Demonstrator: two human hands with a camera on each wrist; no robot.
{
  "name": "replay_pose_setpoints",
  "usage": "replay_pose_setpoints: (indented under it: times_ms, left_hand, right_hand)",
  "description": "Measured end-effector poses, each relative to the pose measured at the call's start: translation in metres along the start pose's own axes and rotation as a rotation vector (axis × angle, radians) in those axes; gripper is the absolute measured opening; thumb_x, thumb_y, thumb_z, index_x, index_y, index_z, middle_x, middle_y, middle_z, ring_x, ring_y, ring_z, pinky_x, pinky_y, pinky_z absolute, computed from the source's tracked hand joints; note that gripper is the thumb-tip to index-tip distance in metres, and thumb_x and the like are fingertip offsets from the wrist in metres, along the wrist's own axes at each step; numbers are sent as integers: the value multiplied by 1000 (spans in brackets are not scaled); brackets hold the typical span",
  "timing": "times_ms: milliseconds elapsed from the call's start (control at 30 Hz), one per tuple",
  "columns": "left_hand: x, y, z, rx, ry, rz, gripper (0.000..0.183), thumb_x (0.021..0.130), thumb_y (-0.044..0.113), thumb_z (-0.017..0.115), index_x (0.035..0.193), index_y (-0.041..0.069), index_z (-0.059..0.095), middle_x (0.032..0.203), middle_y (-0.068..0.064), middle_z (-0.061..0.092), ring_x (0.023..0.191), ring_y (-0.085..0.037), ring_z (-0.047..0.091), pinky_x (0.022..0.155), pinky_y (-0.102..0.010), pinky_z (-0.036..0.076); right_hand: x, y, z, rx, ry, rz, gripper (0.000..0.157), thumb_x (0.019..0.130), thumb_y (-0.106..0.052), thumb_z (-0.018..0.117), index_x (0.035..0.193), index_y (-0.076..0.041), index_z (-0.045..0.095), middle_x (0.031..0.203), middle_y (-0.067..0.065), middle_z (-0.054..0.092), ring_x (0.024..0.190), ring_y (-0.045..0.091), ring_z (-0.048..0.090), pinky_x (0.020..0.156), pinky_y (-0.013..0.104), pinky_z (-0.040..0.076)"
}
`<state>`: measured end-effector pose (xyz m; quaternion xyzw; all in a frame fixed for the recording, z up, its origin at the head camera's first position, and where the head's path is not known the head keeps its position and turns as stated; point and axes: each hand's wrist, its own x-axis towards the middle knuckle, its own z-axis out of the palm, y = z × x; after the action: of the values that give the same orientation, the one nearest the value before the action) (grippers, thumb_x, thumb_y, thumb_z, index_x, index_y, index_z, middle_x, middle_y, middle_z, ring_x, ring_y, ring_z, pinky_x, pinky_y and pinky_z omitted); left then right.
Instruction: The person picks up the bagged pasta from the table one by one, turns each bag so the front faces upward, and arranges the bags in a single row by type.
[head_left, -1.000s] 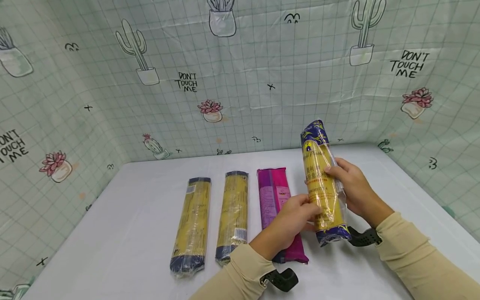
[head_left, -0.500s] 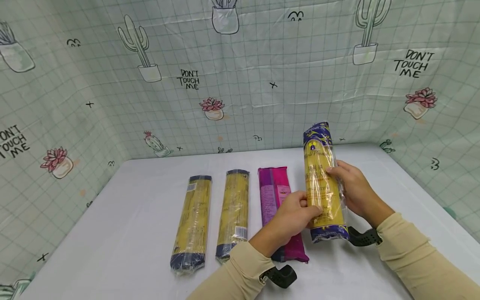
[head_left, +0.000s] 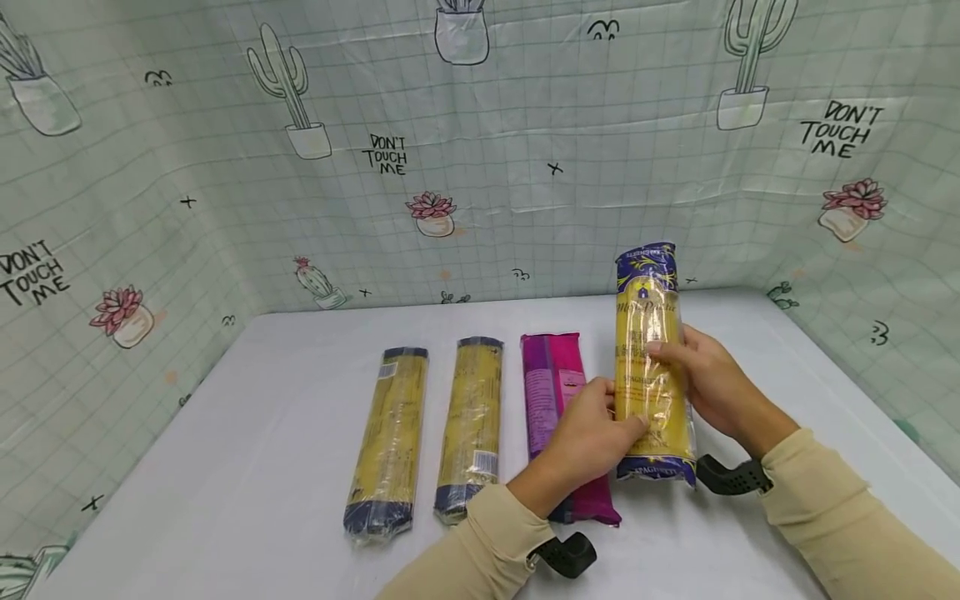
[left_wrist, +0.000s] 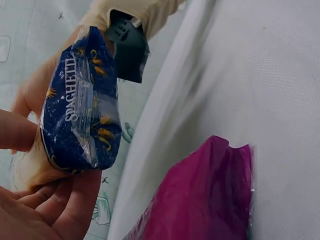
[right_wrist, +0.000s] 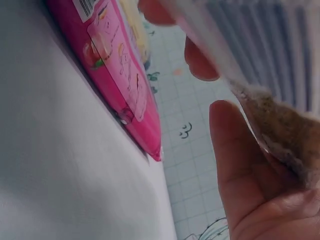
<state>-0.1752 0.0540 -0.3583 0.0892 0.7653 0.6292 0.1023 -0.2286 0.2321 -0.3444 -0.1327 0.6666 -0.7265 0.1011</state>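
Note:
Both hands hold a yellow and blue spaghetti packet (head_left: 637, 392) tilted up off the table at the right, its printed front toward the head camera. My left hand (head_left: 592, 433) grips its lower left side, thumb on the front. My right hand (head_left: 712, 375) grips the right side higher up, thumb across the front and fingers behind. The left wrist view shows the packet's blue end (left_wrist: 82, 105) between thumb and fingers. In the right wrist view, fingers (right_wrist: 232, 150) lie along its back. A magenta packet (head_left: 555, 367) lies flat just left, partly hidden by the left hand and forearm.
Two more yellow packets with dark blue ends, a left one (head_left: 386, 442) and a middle one (head_left: 471, 408), lie side by side on the white table (head_left: 262, 467). A cactus-print cloth (head_left: 495, 150) rises behind the table and along both sides.
The held spaghetti packet has turned so its front faces the head camera more squarely and stands straighter. Both hands keep their grip. The whole head view has shifted slightly.

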Motion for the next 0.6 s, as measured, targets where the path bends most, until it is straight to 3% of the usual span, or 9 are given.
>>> replay_pose_setpoints:
  times_ms: [133, 367, 600]
  left_hand:
    - [0, 1, 2, 22, 30, 10, 27, 82, 14, 68, 103, 12, 50, 83, 6, 57, 68, -6, 59, 59, -22, 50]
    - [-1, 0, 3, 26, 64, 21, 33, 80, 12, 70, 105, 12, 48, 82, 5, 55, 67, -7, 58, 58, -22, 50]
    - [1, -3, 1, 17, 70, 13, 37, 78, 11, 72, 105, 14, 47, 81, 4, 54, 66, -7, 58, 58, -22, 50]
  right_hand:
    - [2, 2, 0, -22, 3, 6, 56, 95, -16, 53, 138, 1, 22, 112, 10, 54, 95, 18, 59, 80, 30, 50]
    - [2, 6, -2, -160, 43, 9, 49, 94, -22, 54, 131, 3, 34, 105, 8, 58, 90, 15, 60, 77, 27, 50]
    - [1, 7, 0, -120, 43, 14, 50, 93, -19, 56, 130, 8, 35, 105, 7, 60, 91, 15, 61, 78, 27, 50]
